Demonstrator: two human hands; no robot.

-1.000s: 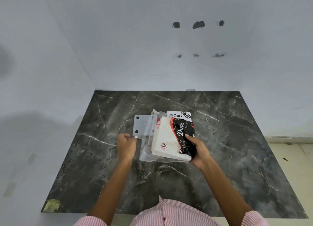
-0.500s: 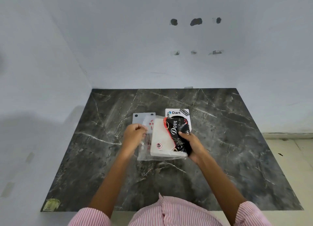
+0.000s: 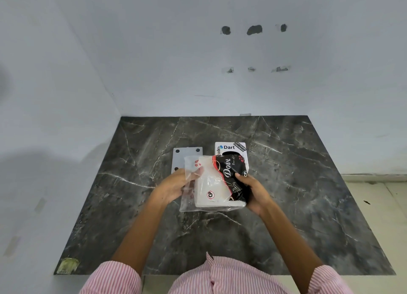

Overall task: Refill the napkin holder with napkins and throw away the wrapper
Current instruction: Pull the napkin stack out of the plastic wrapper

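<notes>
Right, nearest the camera are pink striped sleeves [image 3: 114, 278], both forearms reaching out over the dark marble table [image 3: 308, 205]. Both hands hold the napkin pack [image 3: 217, 183] just above the table. Right hand [image 3: 253, 192] is clamped on its black printed end, thumb on top. Left hand [image 3: 176, 187] has its fingers closed around the loose clear wrapper [image 3: 189, 196] at the pack's open side, fingertips showing through the plastic. White napkins sit inside, under the film. Just behind the pack, a grey plate [image 3: 182, 156] with dark holes lies flat, and beside it to the right stands the white napkin holder [image 3: 230, 148], partly hidden. Beyond, the pale wall [image 3: 198, 62].
</notes>
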